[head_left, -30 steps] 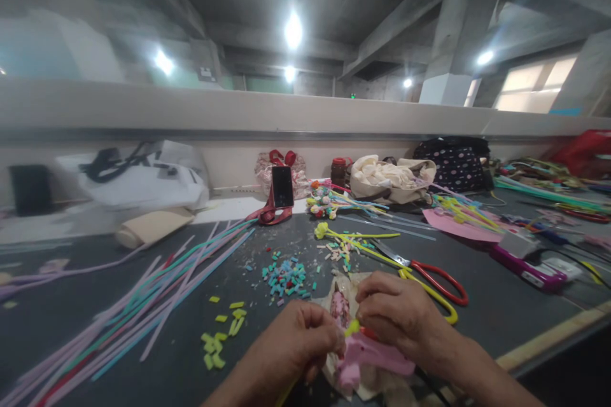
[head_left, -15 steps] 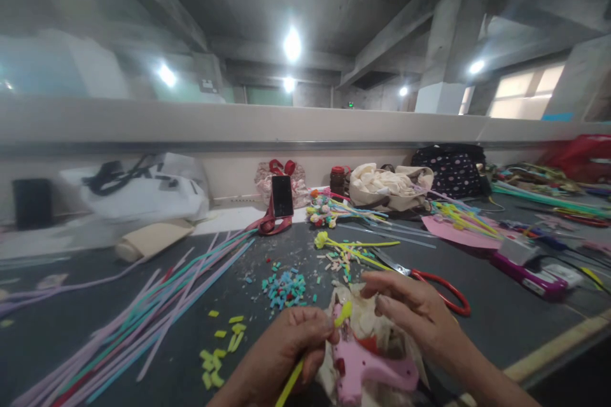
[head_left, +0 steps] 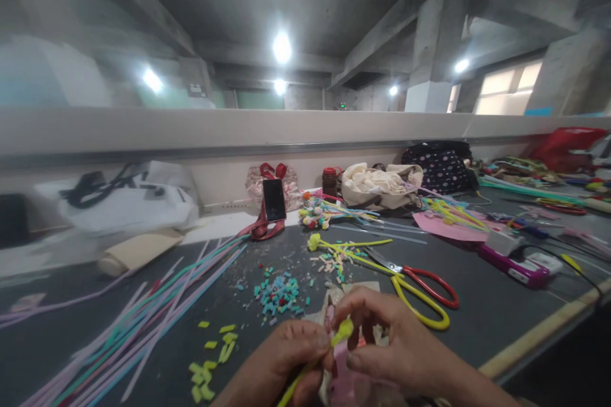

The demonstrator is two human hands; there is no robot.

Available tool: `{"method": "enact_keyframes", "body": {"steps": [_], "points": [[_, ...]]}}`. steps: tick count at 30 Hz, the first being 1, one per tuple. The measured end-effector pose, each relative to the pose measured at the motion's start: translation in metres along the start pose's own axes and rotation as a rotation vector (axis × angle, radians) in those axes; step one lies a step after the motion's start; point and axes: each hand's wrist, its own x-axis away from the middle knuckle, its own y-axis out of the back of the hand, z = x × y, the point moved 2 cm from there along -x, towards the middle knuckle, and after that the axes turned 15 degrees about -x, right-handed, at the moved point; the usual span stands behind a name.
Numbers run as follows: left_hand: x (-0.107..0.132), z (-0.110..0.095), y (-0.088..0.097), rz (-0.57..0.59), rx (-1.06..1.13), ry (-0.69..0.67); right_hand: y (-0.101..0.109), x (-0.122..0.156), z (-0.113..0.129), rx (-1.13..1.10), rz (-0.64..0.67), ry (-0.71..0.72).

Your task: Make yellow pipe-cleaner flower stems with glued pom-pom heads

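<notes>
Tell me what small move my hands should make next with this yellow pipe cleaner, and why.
Probably curl the tip a little tighter with the right hand. The left hand pinches the yellow pipe cleaner just below its bent tip, and the right fingers sit at that tip, directly over the pink glue gun. The loop looks only half formed.

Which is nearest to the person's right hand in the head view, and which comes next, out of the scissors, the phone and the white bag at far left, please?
1. Scissors: on the table just right of and beyond the right hand.
2. Phone: propped upright toward the back wall, left of centre.
3. White bag: against the wall at far left.
</notes>
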Motion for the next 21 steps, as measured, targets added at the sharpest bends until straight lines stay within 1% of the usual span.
{"method": "enact_keyframes", "body": {"steps": [6,12,15,18,21], "points": [[0.0005,-0.0029,-0.0024,-0.009,-0.006,0.016,-0.0002,0.0006,-0.0051,0.109,0.002,0.029],[-0.0001,-0.0022,-0.0023,-0.010,-0.020,0.001,-0.0007,0.0007,-0.0085,0.146,-0.009,0.020],[-0.0004,-0.0012,-0.0009,-0.038,-0.041,-0.014,-0.0015,0.0010,-0.0088,0.124,-0.007,0.033],[-0.0006,-0.0016,0.0002,-0.064,-0.047,0.004,-0.0010,0.0012,-0.0060,0.060,-0.016,0.055],[0.0002,-0.0044,0.0000,-0.110,0.006,0.004,0.0037,0.0001,-0.0031,-0.043,-0.077,0.070]]}}
